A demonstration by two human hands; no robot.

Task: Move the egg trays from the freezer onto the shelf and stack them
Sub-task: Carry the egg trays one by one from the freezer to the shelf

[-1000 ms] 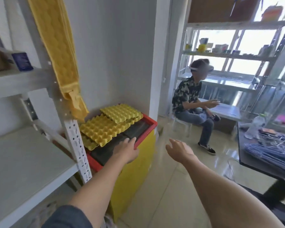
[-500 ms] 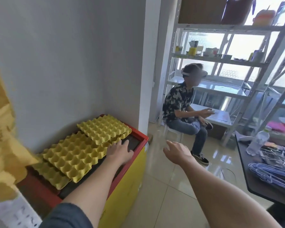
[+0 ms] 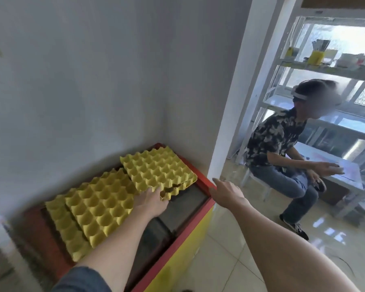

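Observation:
Three yellow egg trays lie on the freezer's dark glass lid (image 3: 183,207), overlapping in a row: a far tray (image 3: 158,171), a middle tray (image 3: 101,205) and a near-left tray (image 3: 59,220). The freezer has a red rim (image 3: 200,182) and a yellow body (image 3: 177,266). My left hand (image 3: 151,202) is at the near corner of the far tray, with its fingertips hidden under the slightly raised edge. Just past the freezer's right rim, my right hand (image 3: 226,192) hovers with its fingers apart and holds nothing. The shelf is out of view.
A grey wall runs behind the freezer and a white pillar (image 3: 230,102) stands at its far end. Beyond it a person (image 3: 278,148) sits on a stool at a low white table (image 3: 335,171), before a metal rack (image 3: 325,70). Tiled floor lies to the right.
The view has swung right and closer to the freezer, and the shelf has left the frame. My left hand went from the glass lid to the far tray's corner. My right hand moved forward.

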